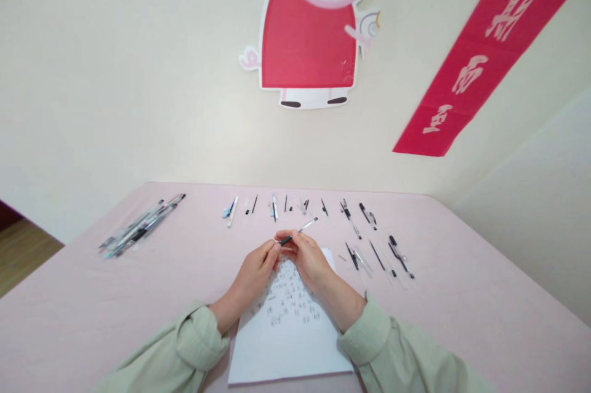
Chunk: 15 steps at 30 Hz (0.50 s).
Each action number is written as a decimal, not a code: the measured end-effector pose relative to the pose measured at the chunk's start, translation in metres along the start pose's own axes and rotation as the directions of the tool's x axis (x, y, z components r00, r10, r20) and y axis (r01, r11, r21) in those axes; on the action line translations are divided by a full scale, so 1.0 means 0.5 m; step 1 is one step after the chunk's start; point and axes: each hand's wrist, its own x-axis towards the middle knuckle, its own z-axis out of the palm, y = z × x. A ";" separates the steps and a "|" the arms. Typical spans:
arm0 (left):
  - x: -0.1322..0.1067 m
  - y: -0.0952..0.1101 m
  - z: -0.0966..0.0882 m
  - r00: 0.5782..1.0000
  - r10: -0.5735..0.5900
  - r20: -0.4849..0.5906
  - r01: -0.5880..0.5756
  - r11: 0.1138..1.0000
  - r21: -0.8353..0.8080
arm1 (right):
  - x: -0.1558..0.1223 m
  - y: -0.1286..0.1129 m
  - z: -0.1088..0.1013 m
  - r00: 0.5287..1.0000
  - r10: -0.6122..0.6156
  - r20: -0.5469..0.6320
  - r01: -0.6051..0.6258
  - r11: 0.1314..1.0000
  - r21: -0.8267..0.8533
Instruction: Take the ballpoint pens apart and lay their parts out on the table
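Observation:
Above the top of a white paper sheet [289, 353], my two hands meet around a pen [302, 228] with a clear barrel and a black front part. My right hand [311, 260] grips the barrel, whose dark-ended tail points up and to the right. The fingers of my left hand [257, 265] close on the black front end, so the tip is hidden. Dark handwritten marks cover the upper part of the sheet, which lies below both hands.
A pile of pens [141, 226] lies at the table's left. Pen parts, such as a white barrel [233, 212] and a dark refill [254, 204], form a row along the back. More pens [401, 256] and parts lie right of the paper. A wall stands behind the pink tablecloth [92, 313].

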 end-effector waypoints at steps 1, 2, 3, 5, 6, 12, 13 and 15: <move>0.000 0.000 0.000 1.000 -0.023 0.011 0.023 1.000 0.000 | 0.000 0.000 0.000 1.000 -0.003 0.000 0.003 1.000 -0.007; -0.001 0.001 0.000 0.999 -0.040 0.014 0.040 0.999 -0.005 | 0.000 -0.001 0.000 1.000 -0.002 0.002 0.002 1.000 -0.009; -0.001 0.002 0.000 0.999 -0.048 0.008 0.048 0.999 -0.012 | -0.001 -0.003 0.001 1.000 0.000 0.002 0.000 1.000 -0.006; -0.001 0.005 -0.001 0.999 -0.030 -0.027 0.029 0.999 -0.032 | -0.002 -0.007 0.005 1.000 0.009 -0.001 -0.009 1.000 0.010; 0.000 0.006 -0.001 0.999 -0.011 -0.047 0.009 0.999 -0.045 | -0.003 -0.009 0.006 1.000 0.014 -0.003 -0.014 1.000 0.017; 0.000 0.002 0.000 0.999 -0.048 -0.021 0.047 0.998 -0.040 | -0.003 -0.009 0.006 1.000 0.005 0.000 -0.005 1.000 0.000; 0.000 0.001 0.000 0.998 -0.065 -0.008 0.064 0.997 -0.043 | -0.003 -0.007 0.005 1.000 0.002 0.000 -0.002 1.000 -0.004; 0.001 0.001 -0.001 0.998 -0.056 -0.016 0.055 0.997 -0.051 | -0.001 -0.002 0.003 1.000 0.003 0.000 -0.003 1.000 0.002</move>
